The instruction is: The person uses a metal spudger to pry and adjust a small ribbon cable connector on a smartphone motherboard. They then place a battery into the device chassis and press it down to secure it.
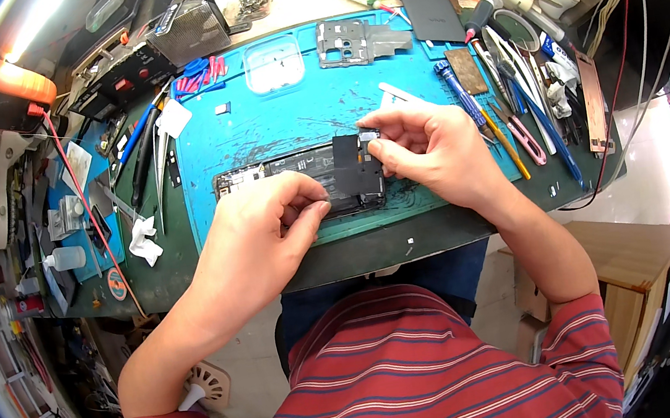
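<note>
An opened phone (295, 166) lies lengthwise on the blue mat, its dark inside facing up. Across its right end sits a flat black piece (357, 165). My right hand (435, 153) is at that end's far corner, thumb and fingers closed in a pinch; whatever small part they grip is too small to name. My left hand (257, 228) hovers over the phone's near edge, covering its left part. Its thumb and index finger are pressed together, and what lies between them, if anything, cannot be made out.
Beyond the phone are a clear plastic box (274, 65), a grey phone mid-frame (347, 42) and a dark back cover (425, 3). A blue screwdriver (461, 95), tweezers and other tools crowd the right. Pens, white tissue (144, 241) and a small bottle (65, 259) lie left.
</note>
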`<state>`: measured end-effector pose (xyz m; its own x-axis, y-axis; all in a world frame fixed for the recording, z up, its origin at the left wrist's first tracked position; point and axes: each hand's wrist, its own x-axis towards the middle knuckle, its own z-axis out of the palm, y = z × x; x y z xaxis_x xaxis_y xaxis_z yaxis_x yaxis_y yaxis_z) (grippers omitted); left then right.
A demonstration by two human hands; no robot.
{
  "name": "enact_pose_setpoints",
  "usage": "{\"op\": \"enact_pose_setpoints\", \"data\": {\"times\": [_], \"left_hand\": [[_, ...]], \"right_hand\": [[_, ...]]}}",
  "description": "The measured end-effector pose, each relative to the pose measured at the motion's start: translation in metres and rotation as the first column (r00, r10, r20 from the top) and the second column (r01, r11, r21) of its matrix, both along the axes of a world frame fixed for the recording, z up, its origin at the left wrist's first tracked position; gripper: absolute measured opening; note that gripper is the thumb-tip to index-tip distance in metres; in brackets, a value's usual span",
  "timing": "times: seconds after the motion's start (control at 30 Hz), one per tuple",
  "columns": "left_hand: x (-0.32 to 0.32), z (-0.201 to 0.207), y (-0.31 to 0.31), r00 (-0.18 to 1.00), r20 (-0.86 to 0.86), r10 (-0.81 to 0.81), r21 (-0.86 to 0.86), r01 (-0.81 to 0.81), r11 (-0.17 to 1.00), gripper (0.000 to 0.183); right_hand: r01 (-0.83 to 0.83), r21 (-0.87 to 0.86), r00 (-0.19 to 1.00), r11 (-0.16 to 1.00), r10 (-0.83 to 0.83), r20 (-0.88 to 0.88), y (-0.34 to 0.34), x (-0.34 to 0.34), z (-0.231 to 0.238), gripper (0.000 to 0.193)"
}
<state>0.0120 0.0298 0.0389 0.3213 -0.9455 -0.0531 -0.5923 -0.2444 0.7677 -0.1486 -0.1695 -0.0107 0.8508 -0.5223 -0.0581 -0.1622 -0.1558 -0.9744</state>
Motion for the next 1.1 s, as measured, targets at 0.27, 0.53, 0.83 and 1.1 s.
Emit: {"op": "enact_pose_setpoints", "data": {"times": [0.27, 0.53, 0.83, 1.1], "left_hand": [[-0.002, -0.008, 0.000, 0.997, 0.072, -0.027, -0.070, 0.032, 0.997, 0.011], [-0.001, -0.011, 0.000, 0.997, 0.073, -0.031, -0.101, 0.038, 0.994, 0.010], [-0.004, -0.013, 0.001, 0.986, 0.160, -0.051, -0.107, 0.069, 0.992, 0.011], [-0.008, -0.028, 0.008, 0.860, 0.471, -0.199, -0.215, 0.330, 0.919, 0.039]], "right_hand": [[-0.066, -0.117, 0.995, 0.991, 0.056, -0.087, 0.003, 0.000, 0.008, 0.029], [-0.063, 0.010, 0.995, 0.998, 0.063, -0.079, 0.002, 0.000, 0.011, 0.030], [-0.060, -0.100, 0.996, 0.993, 0.053, -0.075, 0.005, -0.001, 0.008, 0.029], [-0.056, -0.193, 0.998, 0.980, 0.050, -0.033, 0.007, -0.001, 0.007, 0.027]]}}
